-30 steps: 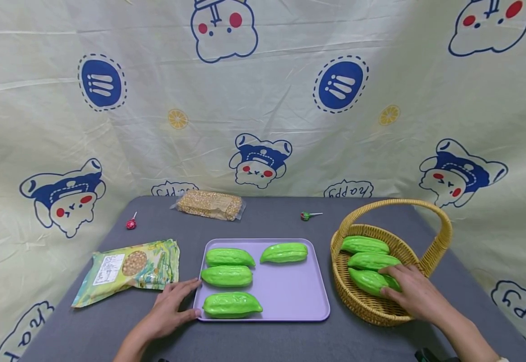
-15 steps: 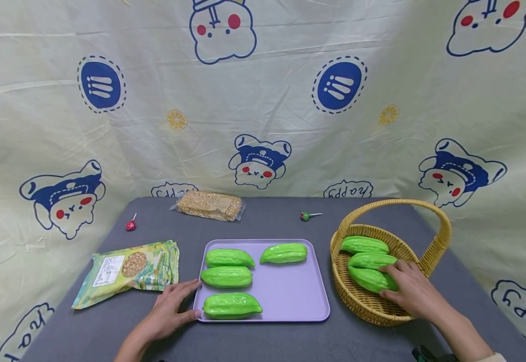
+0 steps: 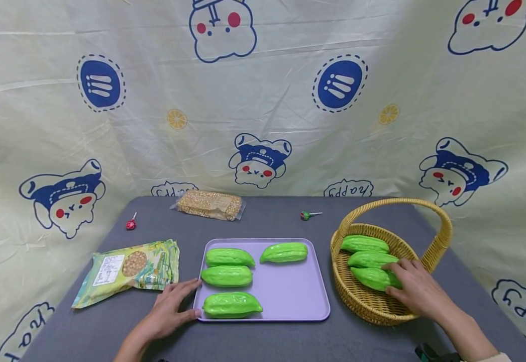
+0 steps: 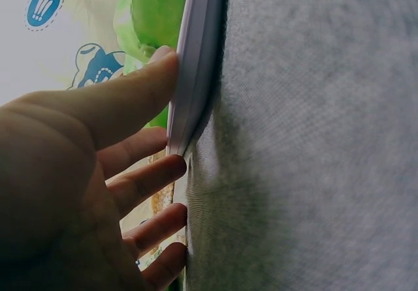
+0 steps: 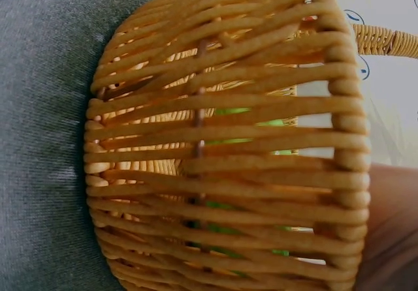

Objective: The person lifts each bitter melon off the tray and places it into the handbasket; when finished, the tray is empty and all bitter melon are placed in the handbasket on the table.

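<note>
Gourds fill both containers: four on the purple tray [image 3: 290,296] at the table's middle, three in the wicker basket [image 3: 357,296] at about 3 o'clock from it. The right hand [image 3: 414,289] reaches over the basket's near rim and curls its fingers round the right end of the nearest gourd [image 3: 371,278]. Compared with a second ago, that gourd has risen slightly and swung up against the middle gourd [image 3: 369,259], and the hand has crept a little farther into the basket. From the right wrist, only the basket's woven wall [image 5: 222,147] shows, with green glimpsed through the gaps.

The left hand [image 3: 170,309] has not moved; it lies on the grey table [image 3: 263,342] at the tray's 8 o'clock corner, fingers straight and relaxed, thumb tip against the tray's near edge [image 4: 196,76] and fingertips along its left side, grasping nothing. Tray gourds are unchanged. A snack bag [image 3: 129,269] lies at 9 o'clock from the tray.
</note>
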The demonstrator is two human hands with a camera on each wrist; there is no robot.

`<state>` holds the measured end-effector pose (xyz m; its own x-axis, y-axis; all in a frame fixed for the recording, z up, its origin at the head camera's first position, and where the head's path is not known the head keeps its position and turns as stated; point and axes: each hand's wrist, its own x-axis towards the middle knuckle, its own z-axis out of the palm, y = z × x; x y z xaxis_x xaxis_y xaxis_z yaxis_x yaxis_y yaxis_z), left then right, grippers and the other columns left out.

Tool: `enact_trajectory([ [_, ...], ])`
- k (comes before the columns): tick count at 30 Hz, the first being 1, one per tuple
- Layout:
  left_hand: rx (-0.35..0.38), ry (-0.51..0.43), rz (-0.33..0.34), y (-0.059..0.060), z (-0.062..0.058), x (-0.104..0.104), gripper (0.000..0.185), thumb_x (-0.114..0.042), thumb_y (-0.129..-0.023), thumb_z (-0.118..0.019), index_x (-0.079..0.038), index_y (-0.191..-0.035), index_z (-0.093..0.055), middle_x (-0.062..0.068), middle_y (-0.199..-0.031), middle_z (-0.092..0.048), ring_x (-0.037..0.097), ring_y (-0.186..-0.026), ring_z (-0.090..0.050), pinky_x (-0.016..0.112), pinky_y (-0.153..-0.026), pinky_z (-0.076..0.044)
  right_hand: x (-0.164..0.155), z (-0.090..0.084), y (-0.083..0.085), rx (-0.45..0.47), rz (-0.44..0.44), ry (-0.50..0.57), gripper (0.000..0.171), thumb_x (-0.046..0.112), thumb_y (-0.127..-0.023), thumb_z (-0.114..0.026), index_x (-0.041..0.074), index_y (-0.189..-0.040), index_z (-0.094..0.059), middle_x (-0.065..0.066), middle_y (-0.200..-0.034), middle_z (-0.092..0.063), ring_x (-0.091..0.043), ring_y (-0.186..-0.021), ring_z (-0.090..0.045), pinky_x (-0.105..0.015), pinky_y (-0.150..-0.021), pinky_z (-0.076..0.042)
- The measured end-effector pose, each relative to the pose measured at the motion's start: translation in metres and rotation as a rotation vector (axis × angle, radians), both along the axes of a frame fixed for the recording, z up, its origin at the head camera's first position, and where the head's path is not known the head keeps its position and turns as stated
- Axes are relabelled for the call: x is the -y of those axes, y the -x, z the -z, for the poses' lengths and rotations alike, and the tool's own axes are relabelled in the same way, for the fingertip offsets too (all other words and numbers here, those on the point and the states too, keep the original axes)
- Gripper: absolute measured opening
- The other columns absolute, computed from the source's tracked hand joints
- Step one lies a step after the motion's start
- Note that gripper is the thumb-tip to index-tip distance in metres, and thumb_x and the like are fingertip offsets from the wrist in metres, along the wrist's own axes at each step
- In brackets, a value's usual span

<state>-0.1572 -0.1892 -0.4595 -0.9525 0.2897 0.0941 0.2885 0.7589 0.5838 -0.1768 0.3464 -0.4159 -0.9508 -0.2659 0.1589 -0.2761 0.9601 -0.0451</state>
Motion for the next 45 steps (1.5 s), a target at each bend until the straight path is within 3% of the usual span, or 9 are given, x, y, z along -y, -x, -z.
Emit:
enact_trajectory([
  [11,0.009,-0.010,-0.006,0.000,0.000,-0.001,0.064,-0.037,-0.078,-0.072,-0.014,-0.135,-0.052,0.009,-0.140,-0.051,0.029,-0.123,-0.041,0.057,-0.099,-0.028,0.001,0.000,-0.002,-0.027,-0.013,-0.024,0.044,0.023,-0.073,-0.078,0.005,-0.111,-0.065,-0.013,-0.100,-0.059,-0.033,-0.091,-0.053,-0.049,-0.076,-0.042],
  [33,0.002,0.000,-0.002,0.000,0.000,-0.001,0.064,-0.036,-0.079,-0.072,-0.014,-0.135,-0.052,0.008,-0.140,-0.051,0.029,-0.122,-0.041,0.053,-0.096,-0.031,0.003,0.000,0.000,-0.033,0.016,-0.063,0.051,0.030,-0.070,-0.080,0.007,-0.113,-0.064,-0.013,-0.098,-0.057,-0.031,-0.087,-0.051,-0.046,-0.070,-0.041],
  [45,-0.009,0.005,-0.003,0.000,-0.001,0.000,0.064,-0.036,-0.078,-0.072,-0.014,-0.135,-0.052,0.008,-0.139,-0.052,0.028,-0.121,-0.042,0.052,-0.096,-0.031,0.015,-0.018,-0.005,-0.104,-0.015,0.032,0.053,0.032,-0.070,-0.080,0.009,-0.115,-0.063,-0.014,-0.102,-0.058,-0.035,-0.095,-0.052,-0.051,-0.077,-0.041],
])
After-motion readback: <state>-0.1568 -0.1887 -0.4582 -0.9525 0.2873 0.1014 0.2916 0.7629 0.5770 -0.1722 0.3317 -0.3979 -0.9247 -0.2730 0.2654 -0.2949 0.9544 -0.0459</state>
